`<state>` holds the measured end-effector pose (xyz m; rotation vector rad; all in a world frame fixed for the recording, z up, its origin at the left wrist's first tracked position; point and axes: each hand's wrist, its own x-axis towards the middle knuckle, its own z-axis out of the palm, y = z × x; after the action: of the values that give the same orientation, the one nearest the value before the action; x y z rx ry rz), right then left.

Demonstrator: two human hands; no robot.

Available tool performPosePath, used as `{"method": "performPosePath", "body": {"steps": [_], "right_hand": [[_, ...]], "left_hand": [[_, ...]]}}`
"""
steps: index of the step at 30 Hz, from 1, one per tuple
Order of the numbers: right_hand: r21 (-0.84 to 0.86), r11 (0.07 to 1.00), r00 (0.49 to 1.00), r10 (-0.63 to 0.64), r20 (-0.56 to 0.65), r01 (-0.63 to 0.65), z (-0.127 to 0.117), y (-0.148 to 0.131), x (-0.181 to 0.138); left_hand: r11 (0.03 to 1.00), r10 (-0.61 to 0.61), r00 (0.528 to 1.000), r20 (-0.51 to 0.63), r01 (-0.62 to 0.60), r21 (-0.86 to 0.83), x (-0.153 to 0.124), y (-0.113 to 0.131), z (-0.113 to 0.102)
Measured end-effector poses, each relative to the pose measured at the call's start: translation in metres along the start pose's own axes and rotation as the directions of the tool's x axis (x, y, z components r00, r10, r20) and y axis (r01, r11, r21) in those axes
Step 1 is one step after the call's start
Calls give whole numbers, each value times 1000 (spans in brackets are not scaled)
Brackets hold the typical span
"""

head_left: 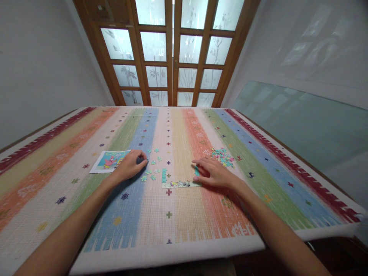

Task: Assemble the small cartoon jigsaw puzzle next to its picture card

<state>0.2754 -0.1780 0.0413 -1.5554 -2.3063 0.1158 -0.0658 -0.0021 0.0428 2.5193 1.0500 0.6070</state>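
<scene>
Flanking one puzzle border (181,184), two hands: left hand (130,165) beside one picture (109,160), grip unclear; right hand (215,171), fingers parted.

The left hand (131,165) and the right hand (212,171) were bare, with slim fingers (204,163) and narrow, uncovered wrists (232,182). The left forearm (83,207) and right forearm (261,214) were bare too, long, smooth in outline and gradually broader away from the hands
</scene>
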Motion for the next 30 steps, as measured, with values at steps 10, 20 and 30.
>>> {"method": "performPosePath", "body": {"steps": [10,20,30], "right_hand": [[360,931,998,-44,-48,59,5,-36,7],[600,800,997,68,-37,-33,19,-69,10],[538,816,935,329,-129,-212,14,-21,11]], "left_hand": [[893,141,986,84,-90,-440,-17,63,26],[807,195,964,181,-52,-589,-36,97,47],[955,225,973,57,-209,-210,-21,66,22]]}}
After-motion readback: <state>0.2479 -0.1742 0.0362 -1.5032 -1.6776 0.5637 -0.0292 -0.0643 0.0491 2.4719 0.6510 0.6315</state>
